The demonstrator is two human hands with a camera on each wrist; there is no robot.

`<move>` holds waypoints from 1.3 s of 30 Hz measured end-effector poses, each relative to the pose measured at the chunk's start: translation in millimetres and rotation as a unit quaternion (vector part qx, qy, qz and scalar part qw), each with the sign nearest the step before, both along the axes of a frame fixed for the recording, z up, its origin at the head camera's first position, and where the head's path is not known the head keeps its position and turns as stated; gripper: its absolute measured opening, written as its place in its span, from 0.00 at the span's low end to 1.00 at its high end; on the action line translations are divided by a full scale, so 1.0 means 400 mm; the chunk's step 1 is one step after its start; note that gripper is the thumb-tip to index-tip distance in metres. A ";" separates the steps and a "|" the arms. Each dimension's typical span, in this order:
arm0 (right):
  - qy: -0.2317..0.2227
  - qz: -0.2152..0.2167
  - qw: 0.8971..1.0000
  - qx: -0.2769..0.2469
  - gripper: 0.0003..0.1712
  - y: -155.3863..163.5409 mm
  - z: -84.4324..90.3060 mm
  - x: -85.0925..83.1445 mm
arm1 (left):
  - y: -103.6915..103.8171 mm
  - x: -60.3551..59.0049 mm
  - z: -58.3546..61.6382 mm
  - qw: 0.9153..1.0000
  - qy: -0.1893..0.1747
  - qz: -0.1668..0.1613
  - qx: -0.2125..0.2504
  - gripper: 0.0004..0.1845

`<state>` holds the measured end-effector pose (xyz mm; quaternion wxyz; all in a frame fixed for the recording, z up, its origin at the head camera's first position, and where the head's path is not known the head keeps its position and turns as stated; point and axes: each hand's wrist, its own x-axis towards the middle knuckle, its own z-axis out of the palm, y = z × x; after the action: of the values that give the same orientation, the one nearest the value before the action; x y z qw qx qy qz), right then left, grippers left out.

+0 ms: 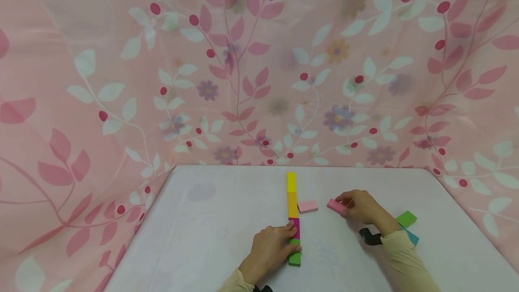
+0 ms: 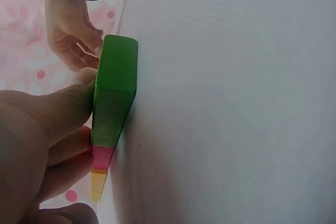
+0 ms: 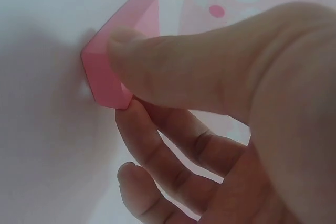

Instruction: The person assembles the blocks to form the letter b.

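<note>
A straight row of blocks runs away from me on the white table: a green block (image 1: 294, 259) nearest, a magenta block (image 1: 296, 233), an orange block (image 1: 292, 205) and a yellow block (image 1: 291, 182) farthest. My left hand (image 1: 268, 249) rests on the row from above, thumb on the green block and fingertips on the magenta one. Between thumb and fingers, my right hand (image 1: 362, 208) pinches a pink block (image 3: 107, 74), to the right of the row. A light pink block (image 1: 308, 207) lies at an angle just right of the orange block.
Beyond my right wrist, a green block (image 1: 407, 218) and a blue block (image 1: 410, 236) lie on the white table (image 1: 211, 220), the blue one partly hidden by the arm. Pink flowered cloth (image 1: 259, 80) hangs behind the table and down both sides.
</note>
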<state>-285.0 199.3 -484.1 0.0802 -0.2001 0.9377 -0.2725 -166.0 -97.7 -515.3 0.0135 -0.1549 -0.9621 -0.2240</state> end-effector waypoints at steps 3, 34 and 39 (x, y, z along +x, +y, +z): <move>-0.007 -0.003 1.000 -0.003 0.20 -0.012 0.002 0.005 | 0.001 0.000 0.001 1.000 -0.004 0.000 -0.003 0.29; 0.039 0.037 0.999 -0.008 0.17 -0.061 0.002 0.014 | 0.002 0.002 -0.001 1.000 0.013 0.004 0.006 0.29; 0.042 0.037 0.998 -0.011 0.16 -0.061 0.000 0.016 | 0.002 0.003 0.000 1.000 0.004 0.003 0.006 0.29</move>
<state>-278.4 175.0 -484.2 0.0482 -0.2465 0.9293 -0.2710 -164.8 -96.9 -515.3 0.0194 -0.1525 -0.9613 -0.2287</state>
